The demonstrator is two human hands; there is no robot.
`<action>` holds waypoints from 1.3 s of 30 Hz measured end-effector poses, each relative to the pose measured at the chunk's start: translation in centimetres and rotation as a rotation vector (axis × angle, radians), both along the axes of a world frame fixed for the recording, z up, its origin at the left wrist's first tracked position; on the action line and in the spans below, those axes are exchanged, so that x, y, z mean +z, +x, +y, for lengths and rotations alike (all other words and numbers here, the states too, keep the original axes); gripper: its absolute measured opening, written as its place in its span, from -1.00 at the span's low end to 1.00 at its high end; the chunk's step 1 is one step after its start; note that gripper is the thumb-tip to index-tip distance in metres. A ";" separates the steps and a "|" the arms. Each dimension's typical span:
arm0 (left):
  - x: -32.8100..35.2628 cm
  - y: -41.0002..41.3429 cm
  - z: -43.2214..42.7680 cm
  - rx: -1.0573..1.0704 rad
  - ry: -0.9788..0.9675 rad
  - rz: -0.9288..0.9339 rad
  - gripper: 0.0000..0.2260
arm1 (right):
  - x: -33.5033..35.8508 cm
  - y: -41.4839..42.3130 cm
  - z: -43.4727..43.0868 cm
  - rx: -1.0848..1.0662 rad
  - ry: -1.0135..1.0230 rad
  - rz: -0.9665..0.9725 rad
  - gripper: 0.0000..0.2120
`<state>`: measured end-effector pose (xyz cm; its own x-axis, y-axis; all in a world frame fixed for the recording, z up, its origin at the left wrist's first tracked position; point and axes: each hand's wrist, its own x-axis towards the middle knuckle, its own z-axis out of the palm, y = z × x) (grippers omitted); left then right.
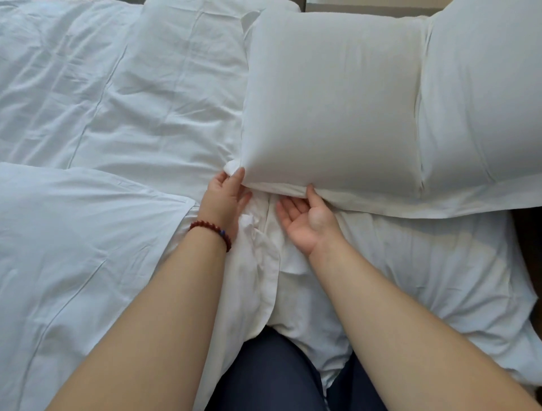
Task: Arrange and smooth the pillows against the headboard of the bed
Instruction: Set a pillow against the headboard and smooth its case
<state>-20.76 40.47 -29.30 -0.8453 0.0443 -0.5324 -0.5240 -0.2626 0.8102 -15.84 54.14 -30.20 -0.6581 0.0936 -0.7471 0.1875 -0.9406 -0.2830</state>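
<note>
A plump white middle pillow point(331, 102) leans toward the headboard point(375, 3), whose strip shows at the top edge. A second white pillow point(484, 102) lies to its right, partly overlapped by it, and a flatter one point(187, 73) lies to its left. My left hand point(225, 199), with a red bead bracelet on the wrist, pinches the middle pillow's lower left corner between thumb and forefinger. My right hand point(305, 223) lies palm up just below the pillow's folded lower hem, fingers relaxed, thumb tip touching the hem.
A rumpled white sheet point(410, 264) covers the mattress under my arms. A white duvet point(73, 234) is bunched at the left. My dark-trousered legs point(269, 372) press against the bed's near side. A dark gap point(528, 234) shows at the right edge.
</note>
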 end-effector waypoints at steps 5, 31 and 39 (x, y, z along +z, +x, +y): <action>0.2 -0.2 -0.2 0.034 0.153 -0.013 -0.90 | 0.5 -0.7 -0.3 0.097 0.050 -0.044 -0.94; 1.1 2.6 -0.3 0.130 -0.484 0.123 -0.93 | 0.0 3.5 4.0 -0.171 0.406 -0.356 -0.68; 1.4 1.8 0.9 0.063 -0.712 0.233 -0.68 | 3.2 1.3 3.3 0.250 1.127 0.127 -0.75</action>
<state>-18.97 41.34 -27.85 -0.9291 -0.2964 -0.2213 -0.3196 0.3422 0.8836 -14.51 57.40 -27.01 -0.8164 0.5205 -0.2502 0.2428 -0.0838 -0.9665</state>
